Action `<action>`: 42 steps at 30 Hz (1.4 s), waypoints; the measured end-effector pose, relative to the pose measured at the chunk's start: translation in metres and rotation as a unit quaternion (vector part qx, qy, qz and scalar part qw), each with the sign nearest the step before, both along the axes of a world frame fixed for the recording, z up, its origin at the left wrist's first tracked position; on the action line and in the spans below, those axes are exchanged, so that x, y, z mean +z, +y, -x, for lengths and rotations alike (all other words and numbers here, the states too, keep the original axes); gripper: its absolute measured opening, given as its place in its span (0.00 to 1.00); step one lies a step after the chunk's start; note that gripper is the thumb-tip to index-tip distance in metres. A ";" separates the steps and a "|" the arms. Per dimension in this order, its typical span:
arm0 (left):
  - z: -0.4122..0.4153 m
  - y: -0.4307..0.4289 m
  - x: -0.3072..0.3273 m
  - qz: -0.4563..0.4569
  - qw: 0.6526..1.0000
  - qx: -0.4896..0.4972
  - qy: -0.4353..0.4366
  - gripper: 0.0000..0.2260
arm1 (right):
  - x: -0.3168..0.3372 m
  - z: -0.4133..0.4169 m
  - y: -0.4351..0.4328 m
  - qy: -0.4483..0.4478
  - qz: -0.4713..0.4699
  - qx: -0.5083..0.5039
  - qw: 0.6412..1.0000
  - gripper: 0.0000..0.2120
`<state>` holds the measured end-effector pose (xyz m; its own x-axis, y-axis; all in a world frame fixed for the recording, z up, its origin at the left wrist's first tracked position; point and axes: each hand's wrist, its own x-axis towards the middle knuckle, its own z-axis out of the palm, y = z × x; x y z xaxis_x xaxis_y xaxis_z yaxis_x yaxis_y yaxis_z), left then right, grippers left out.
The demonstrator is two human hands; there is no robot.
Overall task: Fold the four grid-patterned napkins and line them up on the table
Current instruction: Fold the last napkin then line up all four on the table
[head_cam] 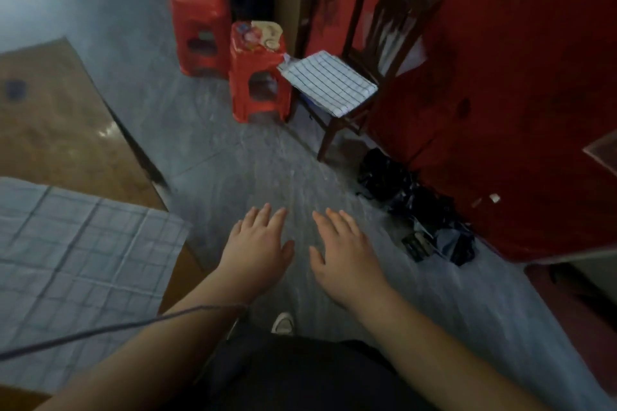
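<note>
We log: left hand, right hand spread, empty, over floor; unfolded napkin on table; napkin pile on chair.

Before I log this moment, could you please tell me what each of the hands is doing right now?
Left hand: open, fingers straight, holding nothing, out over the floor.
Right hand: open, fingers straight, holding nothing, out over the floor.

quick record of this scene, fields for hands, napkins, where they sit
left hand: open, holds nothing, over the floor
right hand: open, holds nothing, over the floor
napkin: spread flat on the table
pile: folded napkins on the chair seat, count unclear
stools: red, left of the chair
</note>
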<state>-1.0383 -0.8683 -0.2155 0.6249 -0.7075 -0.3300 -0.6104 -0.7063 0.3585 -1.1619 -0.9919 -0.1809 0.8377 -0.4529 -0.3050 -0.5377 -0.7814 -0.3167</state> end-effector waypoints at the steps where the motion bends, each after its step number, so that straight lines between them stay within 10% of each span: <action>1: -0.012 -0.006 0.002 0.002 1.000 0.021 -0.001 0.32 | 0.002 -0.019 -0.012 -0.005 -0.005 0.014 1.000 0.31; 12: -0.122 -0.015 -0.027 -0.019 0.946 0.323 0.005 0.31 | -0.038 -0.226 -0.098 -0.024 -0.026 0.260 0.965 0.33; 20: -0.135 -0.013 -0.014 -0.027 0.831 0.556 0.004 0.30 | -0.027 -0.331 -0.081 -0.006 -0.042 0.559 0.828 0.31; 31: -0.108 0.034 -0.036 -0.022 0.661 0.750 0.026 0.28 | -0.043 -0.405 0.025 0.014 -0.058 0.713 0.699 0.31; 42: -0.135 0.116 -0.087 -0.010 0.621 0.780 0.078 0.27 | -0.104 -0.462 0.156 0.079 0.026 0.784 0.615 0.28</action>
